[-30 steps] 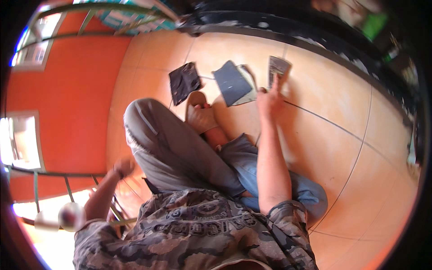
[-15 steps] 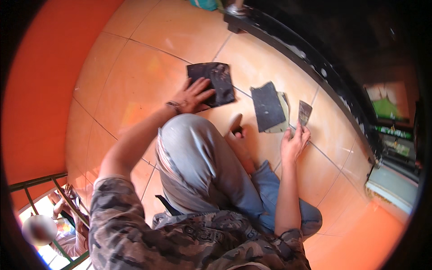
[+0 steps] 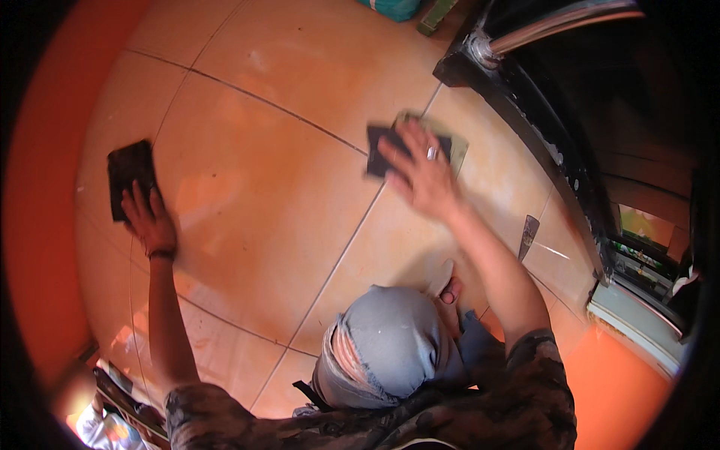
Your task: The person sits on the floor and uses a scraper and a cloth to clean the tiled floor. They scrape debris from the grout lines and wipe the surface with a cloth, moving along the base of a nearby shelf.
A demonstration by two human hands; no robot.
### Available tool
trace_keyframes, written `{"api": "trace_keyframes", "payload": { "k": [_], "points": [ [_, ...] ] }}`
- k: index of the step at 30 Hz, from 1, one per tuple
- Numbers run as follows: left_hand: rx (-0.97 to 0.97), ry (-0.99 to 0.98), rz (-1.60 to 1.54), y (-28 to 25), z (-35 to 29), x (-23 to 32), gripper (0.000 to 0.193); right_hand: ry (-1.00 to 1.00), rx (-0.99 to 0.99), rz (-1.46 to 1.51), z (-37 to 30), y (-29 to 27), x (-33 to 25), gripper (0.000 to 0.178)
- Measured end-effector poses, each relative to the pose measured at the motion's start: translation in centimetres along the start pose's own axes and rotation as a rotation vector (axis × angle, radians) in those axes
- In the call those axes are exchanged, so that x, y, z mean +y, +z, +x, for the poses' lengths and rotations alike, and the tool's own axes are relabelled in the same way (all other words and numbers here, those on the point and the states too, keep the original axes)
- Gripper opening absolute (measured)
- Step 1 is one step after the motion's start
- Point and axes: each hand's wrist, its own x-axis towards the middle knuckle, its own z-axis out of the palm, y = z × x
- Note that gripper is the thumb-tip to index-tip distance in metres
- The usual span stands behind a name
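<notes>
My left hand (image 3: 150, 221) lies with its fingers stretched out on the lower edge of a black flat rectangular sheet (image 3: 130, 163), close to the orange wall. Farther right, my right hand (image 3: 426, 172), with a ring on one finger, is spread over a second black sheet (image 3: 381, 141). A pale green-grey sheet (image 3: 459, 154) shows from beneath that one; the fingers cover much of both. Down on the tiles, nearer my right forearm, rests a small tapered scraper (image 3: 529, 236), touched by neither hand.
Glossy orange-beige floor tiles (image 3: 247, 187) stretch around me. A black piece of furniture (image 3: 536, 142) with a metal tube (image 3: 562, 26) stands along the right. At the left rises the orange wall (image 3: 45, 187). My bent knee (image 3: 394, 337) is in front of me. A teal bundle (image 3: 394, 6) lies at the far edge.
My left hand has moved left to the wall with its black sheet. My right hand has let go of the scraper, now on the floor, and moved onto the other sheets, which have shifted away from me.
</notes>
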Motion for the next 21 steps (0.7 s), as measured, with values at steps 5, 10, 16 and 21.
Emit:
{"api": "trace_keyframes", "payload": {
  "k": [5,10,16,21],
  "points": [
    [-0.043,0.002,-0.018,-0.3,-0.3,2.2,0.057,0.074,0.111,0.024,8.2,2.3,-2.5,0.045],
    [-0.056,0.011,-0.087,-0.2,-0.3,1.9,0.057,0.161,0.22,-0.052,15.6,2.1,0.6,0.044],
    [-0.055,0.006,-0.087,-0.7,-0.9,2.1,0.056,-0.014,0.067,-0.001,13.4,3.6,-6.3,0.052],
    [-0.065,0.023,-0.087,-0.6,-0.5,2.5,0.055,0.359,0.349,-0.337,17.2,3.0,2.2,0.043]
  ]
}}
